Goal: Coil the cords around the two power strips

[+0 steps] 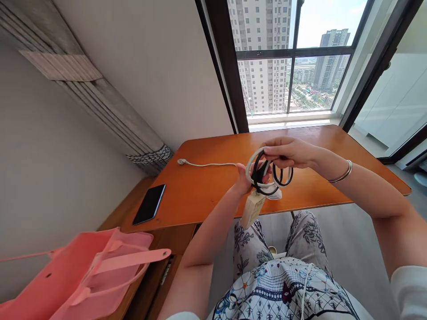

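Note:
Above the front part of the desk, my left hand [244, 180] is closed around a coiled bundle of white cable [249, 171] and black cable [257, 177]. From the upper right, my right hand [293, 152] pinches the loops between thumb and fingers. An off-white rectangular block [252, 210], like a power strip or adapter, hangs below the coil over the desk edge; its far side is hidden. Out to the left, a white cord runs from my left hand to a plug [182, 162] lying on the desk. Some of my left fingers are hidden behind the loops.
The orange-brown wooden desk [207, 191] stands against a wall and a window [293, 53]. A dark phone [149, 204] lies at its left. Nearer me is an open pink bag [110, 271] with straps. A gathered curtain [110, 111] hangs at the left, and my knees are under the desk edge.

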A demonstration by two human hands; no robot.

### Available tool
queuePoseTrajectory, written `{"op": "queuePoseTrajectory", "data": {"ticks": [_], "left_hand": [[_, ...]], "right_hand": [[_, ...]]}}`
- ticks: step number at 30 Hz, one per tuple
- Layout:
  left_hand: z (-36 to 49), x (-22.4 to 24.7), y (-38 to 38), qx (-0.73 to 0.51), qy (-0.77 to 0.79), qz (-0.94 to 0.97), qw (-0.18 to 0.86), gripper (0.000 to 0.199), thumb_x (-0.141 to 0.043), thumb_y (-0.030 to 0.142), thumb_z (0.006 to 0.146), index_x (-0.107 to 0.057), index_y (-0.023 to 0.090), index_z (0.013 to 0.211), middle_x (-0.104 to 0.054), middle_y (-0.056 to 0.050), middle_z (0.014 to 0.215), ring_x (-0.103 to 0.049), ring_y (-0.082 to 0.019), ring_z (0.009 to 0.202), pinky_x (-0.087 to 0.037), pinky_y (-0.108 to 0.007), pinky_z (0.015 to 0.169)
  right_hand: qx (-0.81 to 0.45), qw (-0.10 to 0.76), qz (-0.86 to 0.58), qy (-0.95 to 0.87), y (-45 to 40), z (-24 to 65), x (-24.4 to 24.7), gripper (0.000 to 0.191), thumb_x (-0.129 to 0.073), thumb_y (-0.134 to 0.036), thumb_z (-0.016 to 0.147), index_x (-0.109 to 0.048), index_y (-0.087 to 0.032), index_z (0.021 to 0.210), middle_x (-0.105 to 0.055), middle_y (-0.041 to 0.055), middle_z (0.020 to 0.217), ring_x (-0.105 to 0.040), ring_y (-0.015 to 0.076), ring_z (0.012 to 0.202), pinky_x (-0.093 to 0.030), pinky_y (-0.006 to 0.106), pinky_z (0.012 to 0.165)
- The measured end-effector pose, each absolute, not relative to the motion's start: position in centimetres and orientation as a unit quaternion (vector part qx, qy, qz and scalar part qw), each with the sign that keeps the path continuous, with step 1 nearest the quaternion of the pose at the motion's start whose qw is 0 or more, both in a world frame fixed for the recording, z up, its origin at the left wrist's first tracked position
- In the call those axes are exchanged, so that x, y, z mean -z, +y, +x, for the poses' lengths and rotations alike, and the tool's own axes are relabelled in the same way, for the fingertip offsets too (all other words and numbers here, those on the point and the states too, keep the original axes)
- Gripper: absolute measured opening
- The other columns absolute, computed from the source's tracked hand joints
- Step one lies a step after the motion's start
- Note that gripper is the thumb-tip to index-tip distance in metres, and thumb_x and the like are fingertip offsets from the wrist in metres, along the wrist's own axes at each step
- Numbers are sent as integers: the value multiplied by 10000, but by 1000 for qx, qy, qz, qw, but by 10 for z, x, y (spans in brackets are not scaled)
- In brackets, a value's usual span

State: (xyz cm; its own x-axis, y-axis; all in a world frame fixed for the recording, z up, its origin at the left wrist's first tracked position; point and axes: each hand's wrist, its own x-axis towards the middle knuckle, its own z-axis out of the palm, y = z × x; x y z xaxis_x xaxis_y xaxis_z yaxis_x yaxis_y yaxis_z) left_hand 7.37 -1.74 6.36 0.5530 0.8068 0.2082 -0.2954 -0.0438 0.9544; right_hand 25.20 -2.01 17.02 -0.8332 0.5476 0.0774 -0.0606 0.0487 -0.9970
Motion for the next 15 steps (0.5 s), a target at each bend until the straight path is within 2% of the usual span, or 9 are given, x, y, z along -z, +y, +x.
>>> {"op": "queuePoseTrajectory", "data": {"ticks": [2,5,11,15], "left_hand": [[71,-60,-17,-432,220,595,641,989,-470,1051,297,-580,174,740,-455,36,481,-406,-103,421,-336,-270,416],[67,-57,-17,-453,241,620,594,911,-706,921,243,-583,178,756,-485,45,514,-424,-94,451,-348,-259,443],[71,-68,-18,-439,277,670,531,662,-877,669,419,-632,153,755,-536,32,593,-448,-86,527,-346,-236,497],[72,-78,-21,-382,309,687,535,466,-862,513,541,-630,154,727,-535,38,583,-475,-91,521,-374,-231,508]], "right_hand": [[-723,305,-193,-589,-14,248,-164,198,-629,-319,957,-591,-137,891,-399,-103,611,-228,1,387,-198,129,343],[-770,365,-213,-477,-17,241,-158,153,-612,-270,969,-585,-137,897,-383,-105,620,-250,-4,379,-226,98,339],[-792,447,-203,-364,-28,231,-145,128,-586,-237,989,-547,-159,894,-364,-110,604,-316,-10,385,-265,79,368],[-786,464,-182,-366,-29,231,-141,129,-624,-226,956,-534,-168,885,-369,-111,610,-324,-8,411,-279,76,378]]}}
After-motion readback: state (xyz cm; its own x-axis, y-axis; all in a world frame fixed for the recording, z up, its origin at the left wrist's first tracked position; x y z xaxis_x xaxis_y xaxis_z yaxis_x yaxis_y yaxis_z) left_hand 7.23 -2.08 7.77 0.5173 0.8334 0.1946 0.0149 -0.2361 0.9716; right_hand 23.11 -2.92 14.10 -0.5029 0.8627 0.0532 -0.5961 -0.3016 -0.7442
